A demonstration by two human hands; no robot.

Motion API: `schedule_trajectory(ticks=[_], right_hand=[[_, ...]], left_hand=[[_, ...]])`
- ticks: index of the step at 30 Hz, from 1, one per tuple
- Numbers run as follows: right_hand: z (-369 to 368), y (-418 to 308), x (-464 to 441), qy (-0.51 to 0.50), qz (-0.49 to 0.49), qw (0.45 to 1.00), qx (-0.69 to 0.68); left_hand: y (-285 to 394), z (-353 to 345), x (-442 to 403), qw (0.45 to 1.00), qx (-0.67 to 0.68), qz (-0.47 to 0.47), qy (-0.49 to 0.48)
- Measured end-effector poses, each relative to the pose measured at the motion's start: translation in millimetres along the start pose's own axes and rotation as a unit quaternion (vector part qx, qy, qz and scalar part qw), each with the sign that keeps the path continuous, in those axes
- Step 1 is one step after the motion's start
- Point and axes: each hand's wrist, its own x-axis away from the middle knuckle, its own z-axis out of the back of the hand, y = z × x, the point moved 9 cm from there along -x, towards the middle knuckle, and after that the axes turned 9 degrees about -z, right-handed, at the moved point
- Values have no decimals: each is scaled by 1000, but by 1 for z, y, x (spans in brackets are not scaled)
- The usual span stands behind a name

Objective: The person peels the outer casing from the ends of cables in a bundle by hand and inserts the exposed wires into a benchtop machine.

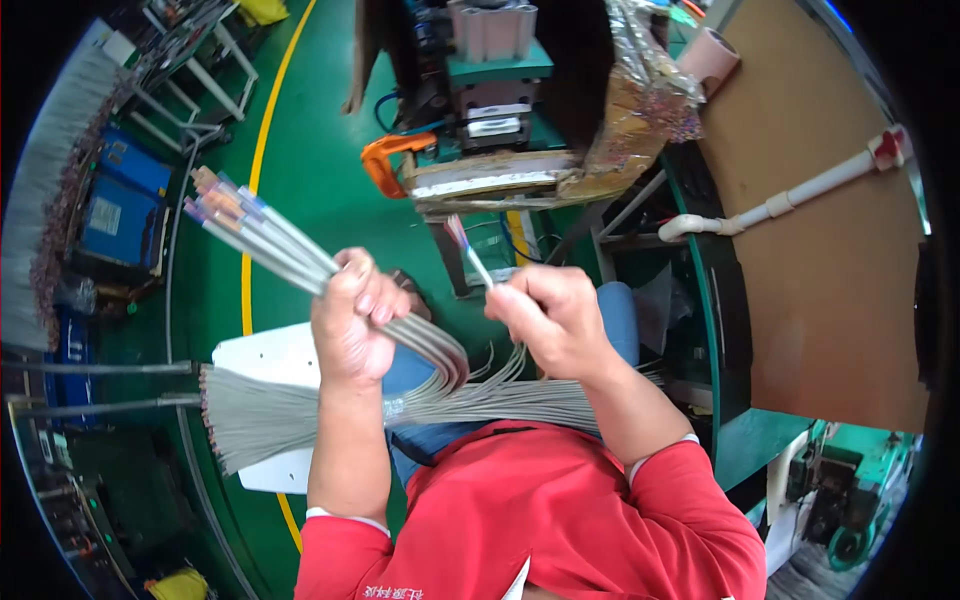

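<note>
My left hand [355, 310] is closed around a bundle of grey cables [285, 245], whose stripped ends with coloured wires point up and to the left. Below the fist the bundle bends round toward my lap. Between the thumb and fingers of my right hand [545, 310] is a single grey cable [478, 265], its coloured wire ends pointing up toward the machine. A large bunch of grey cables [270, 405] lies across my lap, tied near its middle, with its ends fanned out on the left over a white board [265, 350].
Ahead stands a machine [495, 110] with a worn, taped front edge [490, 180] and an orange clamp-like part [385, 165]. On the right are a brown board [810, 250] and a white pipe [790, 200]. Blue bins [120, 210] stand at the left, beyond a yellow floor line [265, 130].
</note>
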Motion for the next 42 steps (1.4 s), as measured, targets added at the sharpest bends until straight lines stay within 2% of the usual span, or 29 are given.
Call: schedule_trajectory(ticks=[1, 3, 7, 11, 20, 28, 31, 32, 34, 39, 42], right_hand=[[7, -1, -7, 13, 1, 1000, 4], [27, 10, -27, 75, -60, 993, -67], [43, 46, -62, 126, -122, 974, -146], [44, 56, -79, 134, -119, 965, -191], [42, 62, -98, 145, -127, 964, -184], [42, 55, -88, 169, -90, 966, -171], [26, 25, -49, 130, -46, 990, -15], [20, 26, -37, 123, -50, 991, -15], [-1, 3, -18, 50, 80, 996, -9], [-18, -7, 2, -17, 124, 992, -30], [-36, 4, 7, -107, 74, 988, -83]], left_hand=[[2, -1, 3, 1000, -10, -3, -3], [5, -2, 9, 999, -32, -11, -7], [6, 2, 7, 999, -39, -18, -14], [7, 1, 7, 999, -40, -24, -19], [6, 2, 4, 999, -37, -23, -18], [3, 0, 5, 999, -34, -21, -24], [-5, -1, 10, 998, -37, 3, -49], [-7, 1, 13, 998, -38, 3, -41], [-15, -8, 12, 996, -42, 20, -80], [-21, -28, 20, 984, -39, 58, -161], [-17, -37, 27, 982, -25, 46, -182]])
